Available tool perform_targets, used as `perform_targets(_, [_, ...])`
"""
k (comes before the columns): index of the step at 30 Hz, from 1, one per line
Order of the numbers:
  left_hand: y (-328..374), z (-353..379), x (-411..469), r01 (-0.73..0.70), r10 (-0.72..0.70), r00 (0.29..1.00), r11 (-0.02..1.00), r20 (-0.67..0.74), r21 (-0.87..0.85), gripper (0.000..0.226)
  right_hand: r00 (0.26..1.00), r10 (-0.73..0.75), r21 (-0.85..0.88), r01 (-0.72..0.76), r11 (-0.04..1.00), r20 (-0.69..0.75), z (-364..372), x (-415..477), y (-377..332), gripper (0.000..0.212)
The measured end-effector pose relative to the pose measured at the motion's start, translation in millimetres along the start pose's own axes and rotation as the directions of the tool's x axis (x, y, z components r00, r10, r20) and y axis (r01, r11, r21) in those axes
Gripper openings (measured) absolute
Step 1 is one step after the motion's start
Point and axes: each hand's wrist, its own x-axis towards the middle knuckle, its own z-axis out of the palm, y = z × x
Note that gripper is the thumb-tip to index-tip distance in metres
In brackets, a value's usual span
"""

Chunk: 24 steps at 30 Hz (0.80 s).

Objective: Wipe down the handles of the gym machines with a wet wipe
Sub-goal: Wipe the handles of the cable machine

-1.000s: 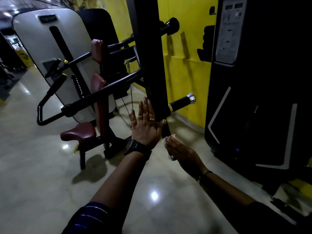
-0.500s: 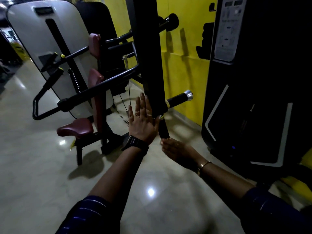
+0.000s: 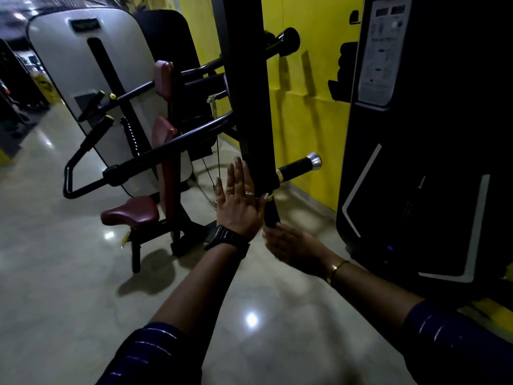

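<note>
Looking down from the head view, the left hand (image 3: 238,202) lies flat against the black post (image 3: 251,107), fingers straight, holding nothing. Just below the post, the right hand (image 3: 290,243) curls its fingers round the bottom end of the hanging handle (image 3: 271,213). The wet wipe is hidden; I cannot tell whether those fingers cover it. A silver-capped handle (image 3: 299,168) juts rightward from the post.

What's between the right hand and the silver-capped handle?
Nothing visible. The right hand is at the end of the lower handle; the silver-capped handle juts out above it in open air. The left hand lies flat against the upright, opposite side.
</note>
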Motion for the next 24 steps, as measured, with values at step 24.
perform_targets(24, [-0.5, -12.4, 2.0, 0.011, -0.004, 0.985, 0.999, 0.174, -0.039, 0.074, 0.974, -0.075, -0.151, 0.109, 0.983, 0.212, 2.4, -2.7, -9.9, 0.019])
